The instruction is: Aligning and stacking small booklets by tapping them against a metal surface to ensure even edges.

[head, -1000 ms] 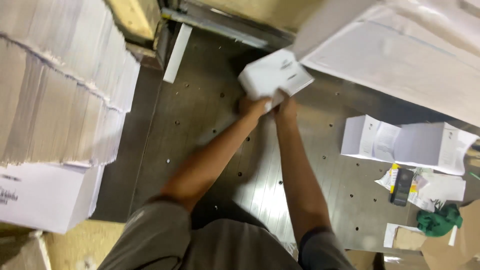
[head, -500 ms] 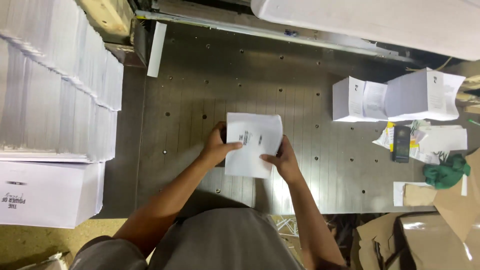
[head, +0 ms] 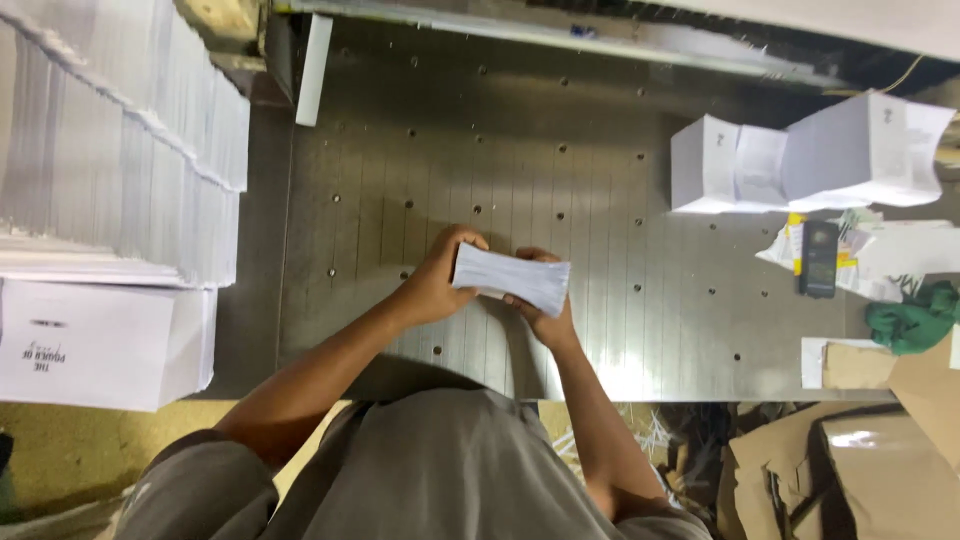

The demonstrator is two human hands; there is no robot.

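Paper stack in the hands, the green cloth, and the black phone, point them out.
paper stack (head: 512, 279), head view, its edge face
green cloth (head: 912, 320), head view, its middle
black phone (head: 818, 257), head view, its back

Both forearms are stretched forward, converging. The left hand (head: 437, 283) is curled with fingers clamped shut. The right hand (head: 545, 318) is cupped just beside it, fingers gripping from below.

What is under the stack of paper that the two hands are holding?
Under the stack of paper lies the grey metal table, with grooves and small holes. The left hand and right hand grip its ends. The strip of table right beneath the stack is covered.
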